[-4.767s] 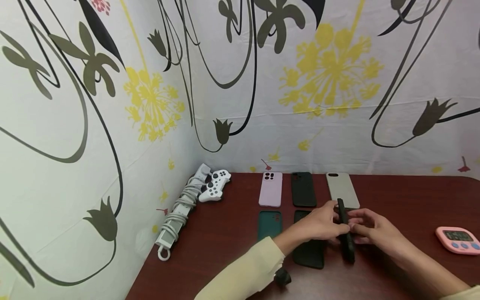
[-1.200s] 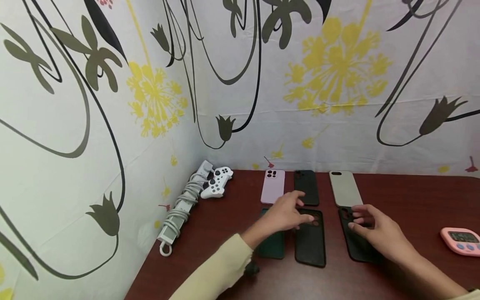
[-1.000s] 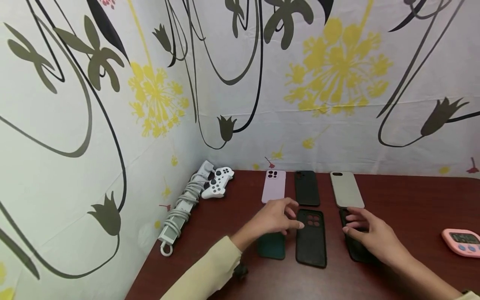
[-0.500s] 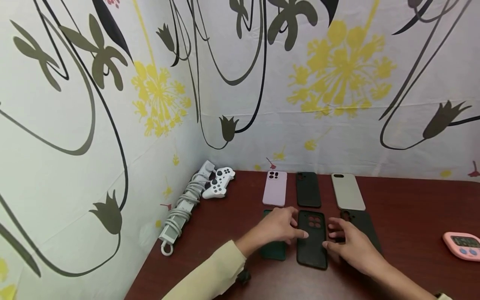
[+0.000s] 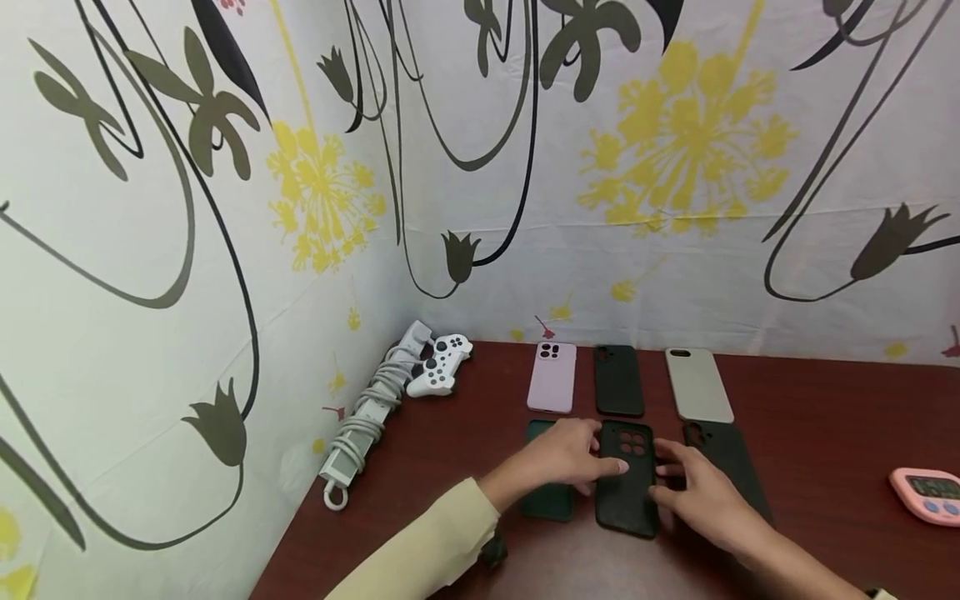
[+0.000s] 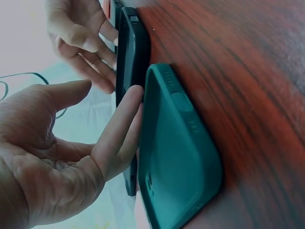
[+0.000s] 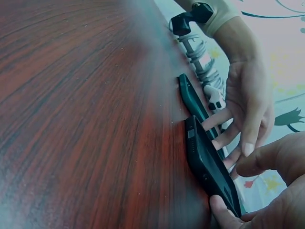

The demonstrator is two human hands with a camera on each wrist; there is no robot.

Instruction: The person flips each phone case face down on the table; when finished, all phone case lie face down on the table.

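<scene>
A black phone case (image 5: 627,508) with several camera holes lies flat, its hollow side up, in the front row on the table. My left hand (image 5: 572,457) is at its left edge, thumb stretched over the case, fingers fairly straight. At the right edge is my right hand (image 5: 703,493); in the right wrist view one fingertip (image 7: 218,205) meets the case's side and the thumb hovers above. Left of it lies a green case (image 6: 183,148), partly hidden under my left hand in the head view. Another black case (image 5: 731,467) lies to the right, partly behind my right hand.
Behind stand in a row a lilac phone case (image 5: 552,383), a black case (image 5: 619,387) and a pale grey case (image 5: 701,390). A white game controller (image 5: 441,367) and a cord-wrapped power strip (image 5: 375,408) lie at left. A pink timer (image 5: 928,496) is at right.
Earlier both hands held a black case on edge; it now lies flat at the right of the front row. My right hand has since moved left to the middle case, and my left hand has come beside it.
</scene>
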